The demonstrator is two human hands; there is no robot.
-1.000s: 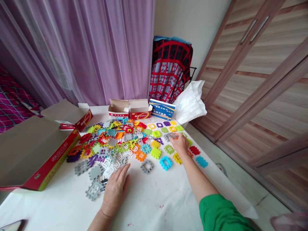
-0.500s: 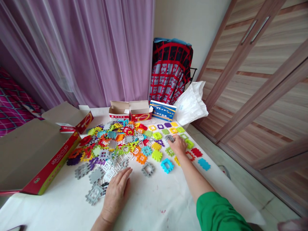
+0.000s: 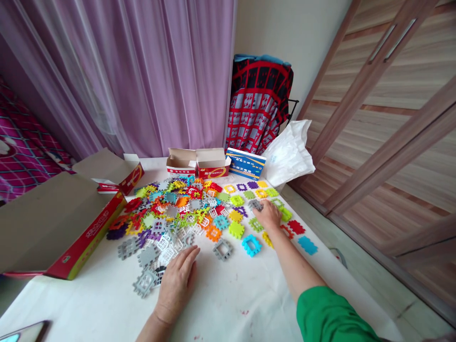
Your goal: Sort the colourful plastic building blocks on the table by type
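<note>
My right hand [image 3: 270, 216] is closed on a grey interlocking block [image 3: 254, 204] among the pieces spread out on the right of the table. Flat on the cloth lies my left hand [image 3: 177, 285], fingers stretched and holding nothing. Beside it are white window-shaped inserts [image 3: 167, 255] and a grey block with an insert [image 3: 145, 283]. A grey frame block [image 3: 223, 249] and a blue frame block [image 3: 251, 245] sit between my hands. Beyond my right forearm lie a red block [image 3: 296, 227] and a light blue block [image 3: 308, 245].
A heap of mixed coloured blocks [image 3: 181, 202] covers the table's left middle. Large open red box [image 3: 89, 232] stands at left; small red boxes [image 3: 213, 171], a blue box [image 3: 245, 164] and a white bag [image 3: 290, 154] line the back. A phone [image 3: 30, 332] lies front left.
The view has shifted a little, so everything sits further right and more of the phone shows. Both hands keep nearly the same places; the grey block stays in my right hand.
</note>
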